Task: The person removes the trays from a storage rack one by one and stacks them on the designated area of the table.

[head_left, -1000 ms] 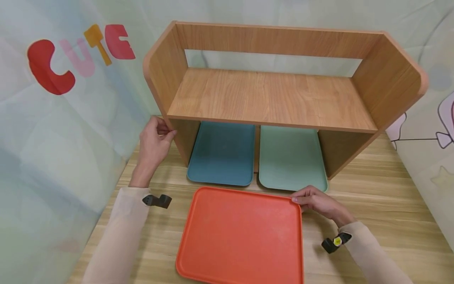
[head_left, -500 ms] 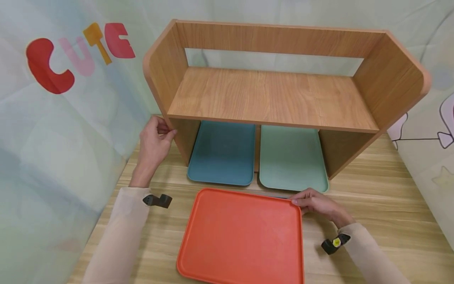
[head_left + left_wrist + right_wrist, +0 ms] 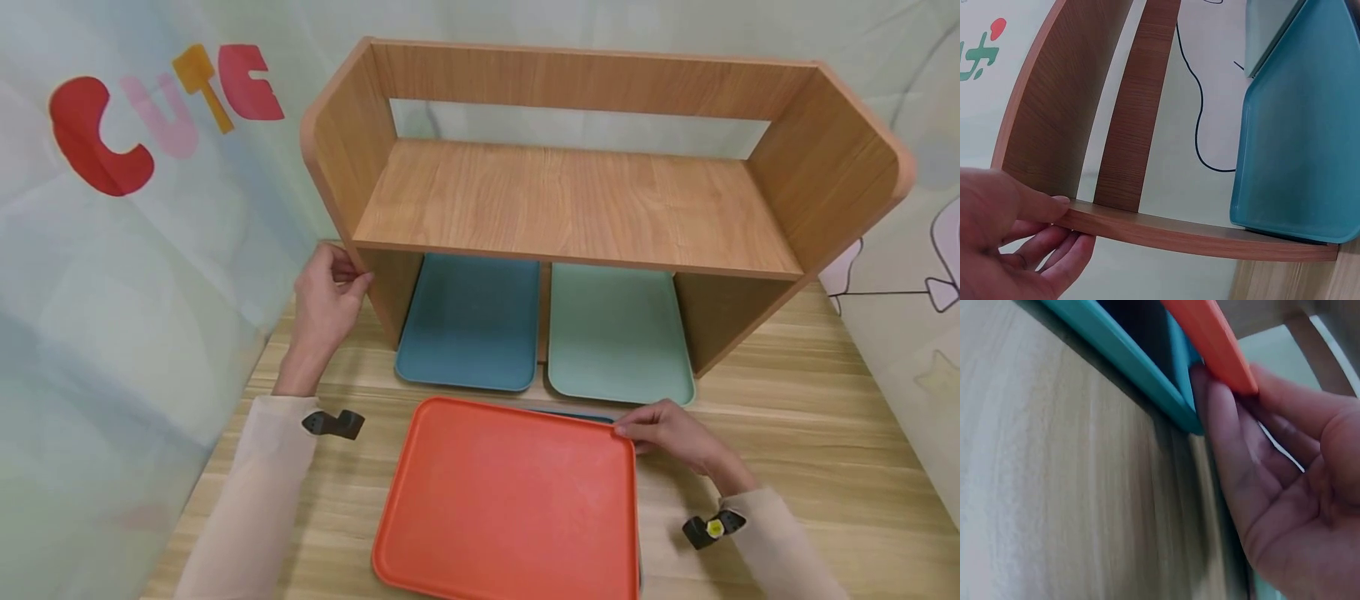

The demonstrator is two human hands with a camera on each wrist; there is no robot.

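My left hand [image 3: 326, 296] grips the front edge of the wooden shelf's left side panel [image 3: 1147, 228], thumb on one face and fingers on the other. At its far right corner, an orange-red tray [image 3: 510, 500] is pinched by my right hand [image 3: 675, 433]. Beneath that tray lies a blue tray, mostly hidden; its teal rim [image 3: 1129, 356] shows in the right wrist view, with a gap below the orange corner [image 3: 1216, 350]. Under the shelf board, a blue tray [image 3: 472, 325] lies left of a pale green tray [image 3: 615, 333], their front ends sticking out.
The wooden shelf [image 3: 577, 200] stands at the back of the wood-grain table [image 3: 795, 433], with upright side panels left and right. A patterned cloth [image 3: 172, 275] with coloured letters hangs on the left and continues behind and to the right.
The orange tray's far right corner has shifted slightly nearer with my right hand. More of the blue tray's edge shows behind and beneath it. My left hand keeps its place on the shelf.
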